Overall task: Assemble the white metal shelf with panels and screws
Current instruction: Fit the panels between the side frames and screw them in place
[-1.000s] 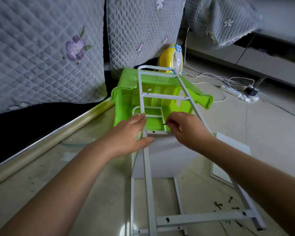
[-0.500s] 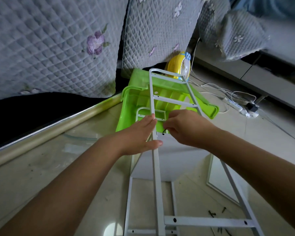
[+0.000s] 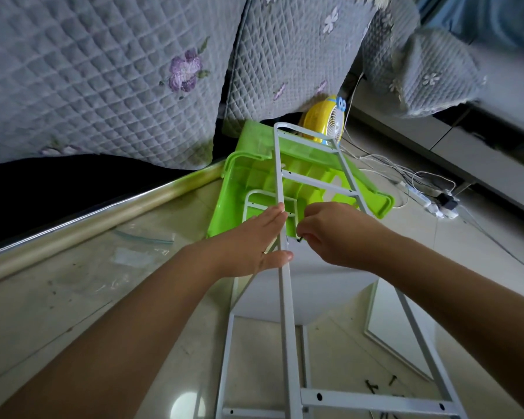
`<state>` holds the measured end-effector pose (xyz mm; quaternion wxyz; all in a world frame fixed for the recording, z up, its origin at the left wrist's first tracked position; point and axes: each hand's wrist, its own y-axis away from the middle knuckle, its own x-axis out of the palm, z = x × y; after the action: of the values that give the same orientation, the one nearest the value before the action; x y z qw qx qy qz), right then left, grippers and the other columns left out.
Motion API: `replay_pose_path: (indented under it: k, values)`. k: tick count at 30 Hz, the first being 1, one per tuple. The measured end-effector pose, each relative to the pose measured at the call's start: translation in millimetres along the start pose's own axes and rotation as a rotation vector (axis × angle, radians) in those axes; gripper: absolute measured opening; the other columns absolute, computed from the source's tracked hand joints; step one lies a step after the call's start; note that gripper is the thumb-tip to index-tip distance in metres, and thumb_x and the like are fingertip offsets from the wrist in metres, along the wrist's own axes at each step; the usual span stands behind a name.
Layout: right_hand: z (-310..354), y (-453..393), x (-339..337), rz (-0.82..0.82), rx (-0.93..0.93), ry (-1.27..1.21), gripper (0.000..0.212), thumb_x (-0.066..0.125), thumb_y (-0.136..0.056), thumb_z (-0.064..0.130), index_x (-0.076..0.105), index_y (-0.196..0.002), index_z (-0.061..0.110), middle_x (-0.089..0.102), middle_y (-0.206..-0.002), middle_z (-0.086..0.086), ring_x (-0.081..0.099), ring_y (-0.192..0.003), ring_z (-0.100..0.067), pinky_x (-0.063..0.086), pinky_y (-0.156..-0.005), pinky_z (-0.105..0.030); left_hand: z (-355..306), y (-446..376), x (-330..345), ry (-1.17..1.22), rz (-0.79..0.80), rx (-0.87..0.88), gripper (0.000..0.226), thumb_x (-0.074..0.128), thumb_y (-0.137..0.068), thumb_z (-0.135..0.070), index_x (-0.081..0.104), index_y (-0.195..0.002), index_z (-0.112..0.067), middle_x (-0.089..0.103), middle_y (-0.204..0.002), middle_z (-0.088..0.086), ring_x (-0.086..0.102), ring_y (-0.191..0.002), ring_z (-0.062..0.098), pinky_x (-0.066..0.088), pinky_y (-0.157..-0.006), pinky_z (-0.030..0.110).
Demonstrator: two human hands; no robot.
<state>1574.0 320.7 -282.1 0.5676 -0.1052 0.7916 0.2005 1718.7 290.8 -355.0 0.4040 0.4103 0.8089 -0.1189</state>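
1. Two hands were seen at the upper rail of the white metal frame (image 3: 285, 297), which stood on the floor over a white panel (image 3: 324, 285), its top leaning on a green plastic bin (image 3: 239, 192)
2. The left hand (image 3: 254, 237) was laid flat against the rail, fingers straight, steadying it
3. The right hand (image 3: 333, 231) was pinched on a small dark screw (image 3: 300, 239) just beside the rail
4. The frame was judged light, stiff and slick-painted, best held at a rail near a joint
5. Spare screws (image 3: 375, 385) were scattered on the floor; being tiny, they were judged easily dropped
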Motion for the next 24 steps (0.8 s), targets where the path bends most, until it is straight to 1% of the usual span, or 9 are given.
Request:
replay_pose_path:
  k: [2,5,7,8,11,13,16,19,24]
  values:
    - [1.4,-1.5,2.0,0.024,0.005,0.007,0.031,0.039,-0.094,0.015,0.060,-0.117,0.015,0.057,-0.110,-0.004,0.057,-0.102,-0.025,0.046,-0.080,-0.029,0.7,0.1,1.7,0.036,-0.015,0.004,0.073,0.038,-0.096,-0.038,-0.010,-0.147,-0.015,-0.021,-0.153,-0.007,-0.015,-0.128,-0.010,-0.004,-0.100,0.006]
    - [2.6,-3.7,1.9,0.037,0.042,-0.018,0.030,0.041,-0.094,0.018,0.057,-0.118,0.013,0.057,-0.112,-0.005,0.056,-0.104,-0.025,0.047,-0.083,-0.031,2.6,-0.2,3.2,0.071,-0.038,0.010,0.074,0.040,-0.096,-0.036,-0.009,-0.147,-0.015,-0.019,-0.153,-0.008,-0.011,-0.135,-0.005,-0.002,-0.105,0.010]
    - [2.4,-4.6,0.9,0.033,0.054,-0.039,0.029,0.042,-0.094,0.018,0.058,-0.116,0.011,0.058,-0.112,-0.006,0.055,-0.104,-0.026,0.047,-0.083,-0.032,4.2,-0.6,3.2,0.084,-0.047,0.015,0.074,0.041,-0.095,-0.035,-0.009,-0.146,-0.015,-0.018,-0.153,-0.008,-0.010,-0.133,-0.007,-0.001,-0.105,0.010]
    - [2.4,-4.7,1.2,0.031,0.049,-0.037,0.028,0.041,-0.094,0.018,0.059,-0.115,0.011,0.058,-0.111,-0.006,0.056,-0.103,-0.026,0.047,-0.083,-0.032,4.7,-0.7,3.3,0.091,-0.052,0.017,0.074,0.041,-0.095,-0.036,-0.009,-0.146,-0.015,-0.018,-0.153,-0.009,-0.010,-0.132,-0.007,-0.001,-0.105,0.009]
    - [3.0,-3.8,5.0,0.034,0.022,-0.010,0.026,0.042,-0.093,0.014,0.060,-0.112,0.010,0.057,-0.107,-0.006,0.057,-0.098,-0.025,0.046,-0.078,-0.029,6.0,-1.6,3.5,0.113,-0.060,0.017,0.075,0.042,-0.095,-0.036,-0.009,-0.147,-0.017,-0.018,-0.153,-0.010,-0.009,-0.139,-0.001,0.000,-0.102,0.007]
    - [3.3,-3.1,8.0,0.025,0.008,0.028,0.023,0.042,-0.093,0.012,0.058,-0.111,0.011,0.056,-0.105,-0.005,0.055,-0.097,-0.023,0.040,-0.073,-0.027,6.3,-1.8,3.6,0.129,-0.056,0.014,0.076,0.043,-0.094,-0.037,-0.008,-0.147,-0.017,-0.018,-0.153,-0.011,-0.008,-0.140,0.001,0.001,-0.101,0.006]
    - [4.6,-2.1,9.5,0.020,-0.010,0.078,0.021,0.041,-0.094,0.011,0.053,-0.110,0.009,0.053,-0.105,-0.006,0.053,-0.096,-0.024,0.031,-0.068,-0.025,7.8,-1.8,4.3,0.148,-0.049,0.019,0.077,0.044,-0.094,-0.037,-0.008,-0.147,-0.018,-0.018,-0.153,-0.011,-0.009,-0.136,-0.006,0.002,-0.098,0.004]
    - [6.9,-1.9,9.6,0.030,0.003,0.093,0.019,0.040,-0.094,0.011,0.050,-0.111,0.009,0.053,-0.106,-0.007,0.053,-0.097,-0.024,0.032,-0.068,-0.026,9.8,-2.2,4.1,0.168,-0.032,0.023,0.079,0.046,-0.093,-0.037,-0.008,-0.147,-0.020,-0.017,-0.153,-0.013,-0.010,-0.125,-0.014,0.001,-0.098,0.004]
    - [9.9,-3.9,8.8,0.061,0.039,0.095,0.022,0.039,-0.096,0.013,0.046,-0.115,0.007,0.052,-0.109,-0.008,0.054,-0.099,-0.025,0.033,-0.068,-0.027,9.6,-2.2,3.9,0.184,-0.017,0.021,0.079,0.047,-0.093,-0.037,-0.009,-0.147,-0.022,-0.017,-0.152,-0.017,-0.008,-0.123,-0.015,0.003,-0.097,0.003]
